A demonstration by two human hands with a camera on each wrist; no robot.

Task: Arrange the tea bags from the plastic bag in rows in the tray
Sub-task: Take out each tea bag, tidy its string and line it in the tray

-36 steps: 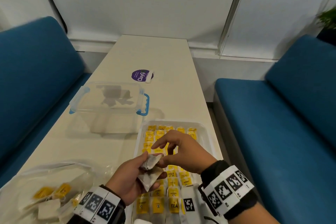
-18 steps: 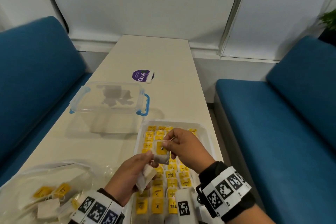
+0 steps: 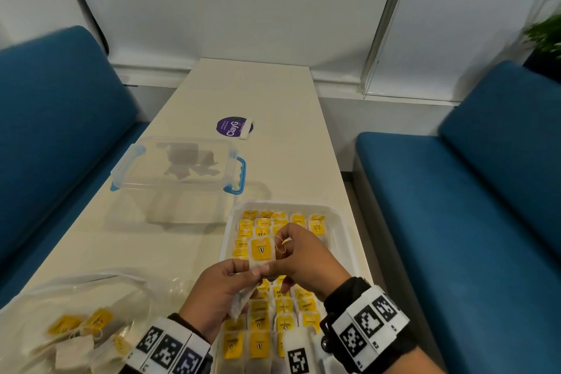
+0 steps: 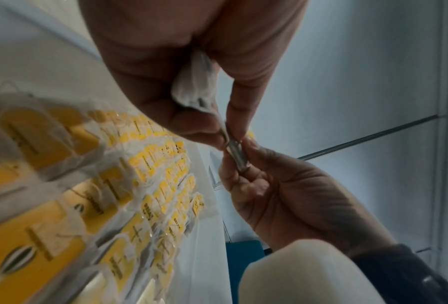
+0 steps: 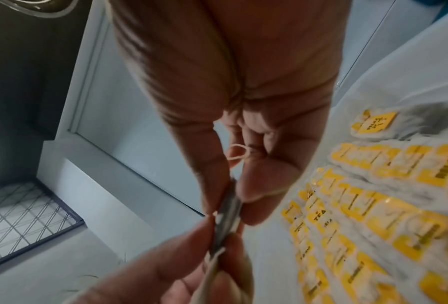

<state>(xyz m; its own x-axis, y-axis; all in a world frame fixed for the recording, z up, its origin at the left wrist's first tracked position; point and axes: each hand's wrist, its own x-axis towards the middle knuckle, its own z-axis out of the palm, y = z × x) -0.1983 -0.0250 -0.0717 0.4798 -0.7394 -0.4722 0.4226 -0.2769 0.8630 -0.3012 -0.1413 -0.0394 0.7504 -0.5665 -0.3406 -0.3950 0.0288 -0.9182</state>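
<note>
Your tray (image 3: 353,240) is mostly filled with rows; your right hand (image 3: 299,255) pinches a tea bag (image 3: 260,250) above it, left hand (image 3: 217,291) grips another, and several remain in the plastic bag (image 3: 73,328)

a: right hand (image 5: 243,127) top centre, thumb and fingers pinching a tea bag (image 5: 227,214) edge-on, loop of string (image 5: 237,152) by the fingers.
b: left hand (image 5: 165,273)?
a: bottom, pinching the same bag's lower end.
b: right side?
a: white tray (image 5: 373,67), rows of yellow-tagged tea bags (image 5: 368,209), blurred. dark grid panel (image 5: 22,222) lower left.
</note>
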